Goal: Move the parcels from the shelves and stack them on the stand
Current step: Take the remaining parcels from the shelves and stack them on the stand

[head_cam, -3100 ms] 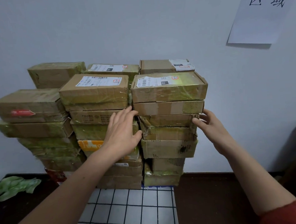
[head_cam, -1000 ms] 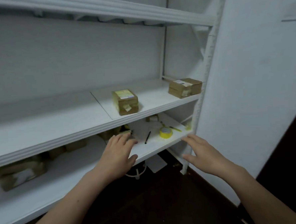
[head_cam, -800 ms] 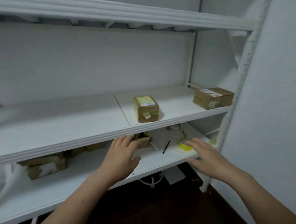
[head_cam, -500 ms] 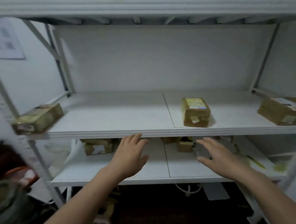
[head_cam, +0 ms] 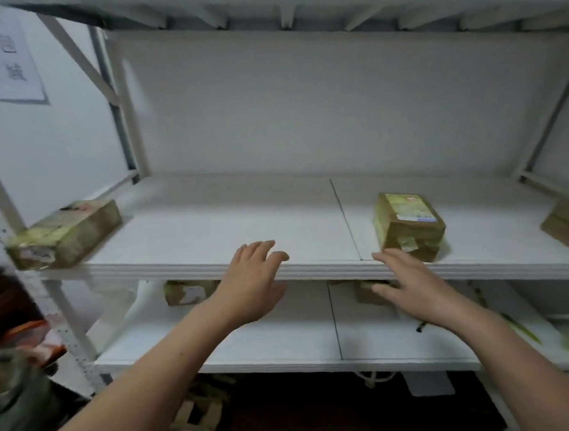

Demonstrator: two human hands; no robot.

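Note:
I face a white shelf unit. On its middle board (head_cam: 243, 224) a taped brown parcel (head_cam: 409, 229) with a yellow-green label stands right of centre. A second parcel (head_cam: 66, 233) lies at the left end, and a third (head_cam: 568, 226) is cut off at the right edge. Two more parcels, one to the left (head_cam: 188, 291) and one to the right (head_cam: 367, 292), show on the lower board, partly hidden. My left hand (head_cam: 252, 284) hovers open in front of the middle board's edge. My right hand (head_cam: 410, 286) is open just below the labelled parcel, holding nothing.
The lower board (head_cam: 284, 342) carries a dark pen and yellow-green bits at the right. A paper sign (head_cam: 3, 52) hangs on the left wall. Dark bags and an orange item (head_cam: 30, 337) sit at the left. A wooden piece (head_cam: 199, 417) lies on the dark floor under the shelves.
The view turned from the parcel stack to the shelves and moved closer. Both empty hands have risen from the lower board level to the edge of the middle board.

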